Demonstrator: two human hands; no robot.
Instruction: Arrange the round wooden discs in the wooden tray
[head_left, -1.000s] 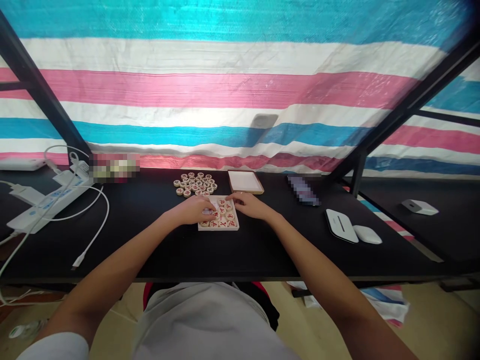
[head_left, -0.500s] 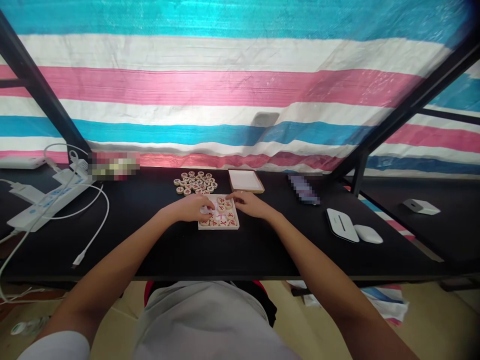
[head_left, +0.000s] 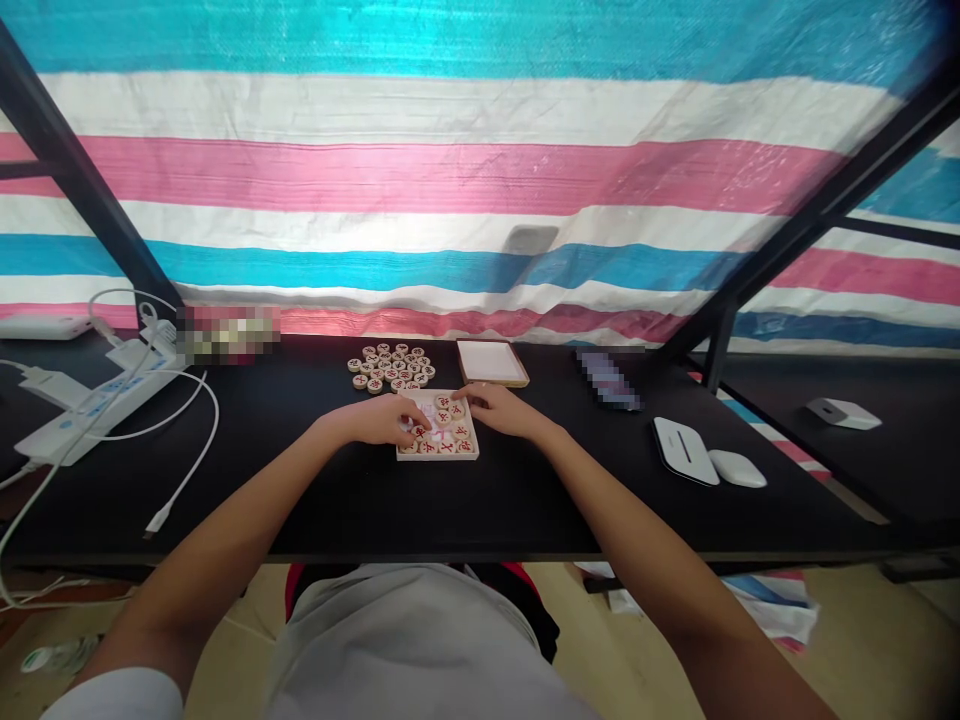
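A small wooden box (head_left: 437,455) lies on the black table (head_left: 480,500) and holds several round wooden chess pieces with red characters (head_left: 450,432). My left hand (head_left: 382,420) rests over the box's left side, fingertips down on the pieces there. My right hand (head_left: 499,408) touches the box's upper right corner, its fingers by a piece. A loose pile of similar pieces (head_left: 390,367) lies just behind the box. The box's lid (head_left: 491,363) sits beside that pile, to the right.
A white power strip with cables (head_left: 90,405) lies at the left. A blurred flat object (head_left: 606,380) and two white devices (head_left: 705,458) lie at the right. A striped tarp hangs behind the table, with black frame posts on both sides.
My left hand has drawn back slightly toward the left edge of the box. My right hand has stayed put.
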